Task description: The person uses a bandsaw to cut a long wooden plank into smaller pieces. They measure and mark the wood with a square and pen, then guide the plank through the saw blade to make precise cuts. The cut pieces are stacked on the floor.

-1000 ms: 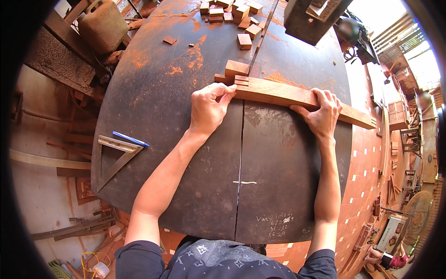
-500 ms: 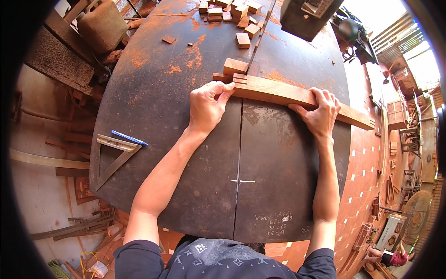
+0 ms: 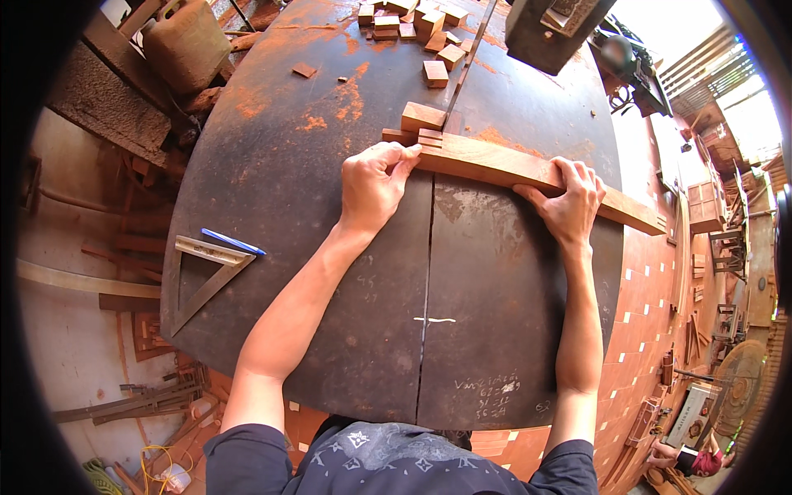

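Observation:
A long reddish wooden beam [image 3: 495, 162] lies crosswise on the dark saw table [image 3: 346, 322], with notches cut at both ends. My left hand [image 3: 373, 186] is closed, thumb and fingers pinching at the beam's left end. Farther right, my right hand [image 3: 569, 196] grips the beam, fingers over its top and thumb on the near side. The thin upright saw blade [image 3: 469, 66] meets the table just behind the notched left end; whether it touches the wood I cannot tell. Beside that end sits a wooden block [image 3: 422, 116], with another strip of wood [image 3: 396, 135] partly behind my left hand.
Several small wood offcuts [image 3: 436, 74] lie at the far side amid orange sawdust [image 3: 351, 103]. A dark machine housing [image 3: 549, 37] hangs above right. On the left rest a set square [image 3: 210, 289] and a blue pen [image 3: 233, 241]. A person [image 3: 701, 460] is at the far lower right.

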Tool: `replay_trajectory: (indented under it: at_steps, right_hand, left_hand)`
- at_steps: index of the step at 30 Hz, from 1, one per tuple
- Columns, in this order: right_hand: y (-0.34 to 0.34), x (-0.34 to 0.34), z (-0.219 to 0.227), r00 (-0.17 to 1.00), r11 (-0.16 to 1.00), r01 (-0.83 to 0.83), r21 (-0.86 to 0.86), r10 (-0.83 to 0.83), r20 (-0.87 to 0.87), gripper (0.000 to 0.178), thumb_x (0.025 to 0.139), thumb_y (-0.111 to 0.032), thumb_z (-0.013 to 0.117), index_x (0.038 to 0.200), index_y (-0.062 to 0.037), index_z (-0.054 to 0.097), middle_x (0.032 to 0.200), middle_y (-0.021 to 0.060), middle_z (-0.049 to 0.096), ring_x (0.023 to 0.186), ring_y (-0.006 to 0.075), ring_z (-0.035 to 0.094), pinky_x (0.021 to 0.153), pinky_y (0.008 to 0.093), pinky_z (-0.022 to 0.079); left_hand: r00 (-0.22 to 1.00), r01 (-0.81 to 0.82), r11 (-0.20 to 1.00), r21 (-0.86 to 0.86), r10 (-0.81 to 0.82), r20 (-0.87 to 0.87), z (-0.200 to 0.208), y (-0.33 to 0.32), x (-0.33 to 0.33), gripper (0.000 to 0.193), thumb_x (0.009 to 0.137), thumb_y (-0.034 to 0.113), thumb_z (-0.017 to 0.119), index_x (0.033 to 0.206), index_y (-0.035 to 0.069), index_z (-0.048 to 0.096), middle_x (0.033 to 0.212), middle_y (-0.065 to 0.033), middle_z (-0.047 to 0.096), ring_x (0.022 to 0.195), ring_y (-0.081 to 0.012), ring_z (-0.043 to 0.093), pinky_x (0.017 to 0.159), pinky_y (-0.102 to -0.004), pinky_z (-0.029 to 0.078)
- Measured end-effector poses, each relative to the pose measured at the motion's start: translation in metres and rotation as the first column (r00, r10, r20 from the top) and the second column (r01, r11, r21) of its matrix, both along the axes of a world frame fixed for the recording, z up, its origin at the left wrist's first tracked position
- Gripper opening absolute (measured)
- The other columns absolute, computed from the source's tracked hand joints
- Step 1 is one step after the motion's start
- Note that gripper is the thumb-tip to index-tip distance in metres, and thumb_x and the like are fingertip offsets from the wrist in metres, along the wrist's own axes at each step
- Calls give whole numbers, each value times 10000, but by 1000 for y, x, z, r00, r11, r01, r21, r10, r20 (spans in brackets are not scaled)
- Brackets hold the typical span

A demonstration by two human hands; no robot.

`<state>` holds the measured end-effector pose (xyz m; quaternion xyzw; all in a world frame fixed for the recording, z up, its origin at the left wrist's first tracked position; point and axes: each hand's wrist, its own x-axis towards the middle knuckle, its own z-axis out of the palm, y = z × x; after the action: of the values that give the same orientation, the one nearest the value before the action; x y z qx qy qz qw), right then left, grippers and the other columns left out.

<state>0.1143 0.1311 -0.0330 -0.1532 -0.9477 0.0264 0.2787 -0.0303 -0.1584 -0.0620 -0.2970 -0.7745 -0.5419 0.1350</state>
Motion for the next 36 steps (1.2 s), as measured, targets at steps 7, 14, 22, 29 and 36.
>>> replay_trajectory:
  at_steps: [7,14,22,29,36]
  right_hand:
    - [-1,0,-1,1000,1000,19,1,-19,15,790,673,-722,909,1135,-99,758,1123,90,731,1157,292,647,1143,487,357]
    - [-2,-1,0,1000,1000,24,-4,-24,16,789,675,-723,908,1130,-96,761,1121,88,731,1167,293,643,1146,494,354]
    - [-2,1,1,1000,1000,24,-12,-24,19,770,673,-708,918,1129,-107,763,1119,85,727,1175,292,636,1145,491,355]
    - [-5,4,2,1000,1000,25,-16,-25,18,768,668,-700,925,1129,-108,763,1108,81,729,1156,290,642,1136,480,358]
    - [-9,4,2,999,999,45,-14,-45,10,777,657,-697,931,1135,-106,768,1109,80,735,1162,290,644,1127,477,362]
  left_hand:
    - [1000,-8,1000,6,9,-18,-1,1,-2,74,919,20,838,977,-4,798,956,-123,827,807,-178,803,691,-294,596]
    - [999,-24,1000,2,24,-32,0,2,-1,86,924,36,842,985,-7,800,927,-135,816,783,-165,794,665,-301,586]
    - [1000,-4,1000,6,4,5,1,1,0,74,921,21,840,973,-10,798,952,-123,831,815,-148,797,693,-289,600]
    - [1000,4,1000,12,-5,14,3,-1,3,64,920,10,835,968,-9,797,967,-134,830,829,-164,805,702,-293,599]
    - [999,-11,1000,13,11,-31,3,0,1,65,922,10,832,977,-2,798,948,-133,825,816,-178,806,690,-299,590]
